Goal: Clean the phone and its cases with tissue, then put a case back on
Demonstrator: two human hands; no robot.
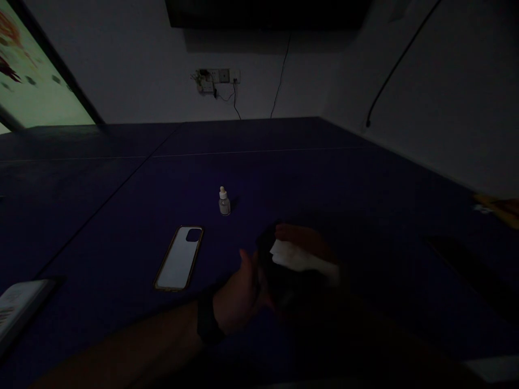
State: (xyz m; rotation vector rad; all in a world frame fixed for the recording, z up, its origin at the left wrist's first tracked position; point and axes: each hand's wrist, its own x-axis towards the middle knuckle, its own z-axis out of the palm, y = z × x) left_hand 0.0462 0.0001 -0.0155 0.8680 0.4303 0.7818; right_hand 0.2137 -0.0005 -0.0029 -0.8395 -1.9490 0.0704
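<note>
The scene is very dark. My left hand [238, 297], with a black watch [208, 319] on its wrist, grips the near left side of a dark phone-like object [266, 244], its thumb pointing up. Over the far side of that object, my right hand [310, 239] is closed on a crumpled white tissue [298, 257], which lies against the dark surface. Shadow hides the object's lower part and much of my right hand. Left of my hands lies a clear phone case [177, 260] with a gold-brown rim. Beyond it a small dropper bottle [224, 202] with a white cap stands upright.
The blue-purple table [259, 178] reaches to the wall. A white box [20, 308] sits at the left edge. A long dark item [466, 265] and something yellow [500, 209] lie at the right. Wall sockets [219, 75] with cables are at the back, below a dark screen [267, 13].
</note>
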